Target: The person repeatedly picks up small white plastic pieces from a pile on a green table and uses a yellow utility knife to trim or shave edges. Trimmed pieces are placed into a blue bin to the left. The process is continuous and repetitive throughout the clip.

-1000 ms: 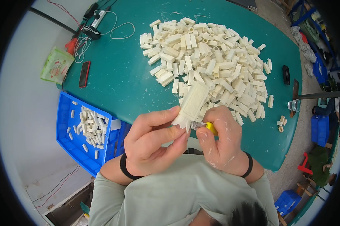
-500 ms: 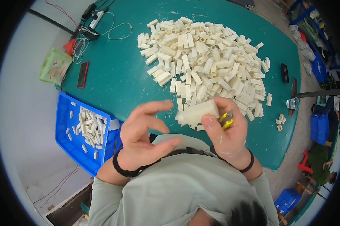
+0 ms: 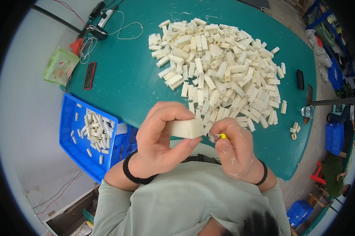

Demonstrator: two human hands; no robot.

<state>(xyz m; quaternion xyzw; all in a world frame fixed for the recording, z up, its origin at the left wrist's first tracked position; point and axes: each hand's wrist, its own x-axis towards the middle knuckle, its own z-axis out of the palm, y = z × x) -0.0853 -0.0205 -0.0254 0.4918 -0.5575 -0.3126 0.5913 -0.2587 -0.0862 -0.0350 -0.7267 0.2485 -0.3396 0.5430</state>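
Fingers clamped on a block point(image 3: 188, 129), your left hand point(image 3: 156, 141) seemingly leaves its end clear; your right hand point(image 3: 239, 149) pinches a tool point(image 3: 223, 136).

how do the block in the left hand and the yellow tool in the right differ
The block is plain off-white; the tool shows bright yellow. The left hand leaves much of the block in sight, while the right hand hides most of the tool. Both are held, one in each hand.
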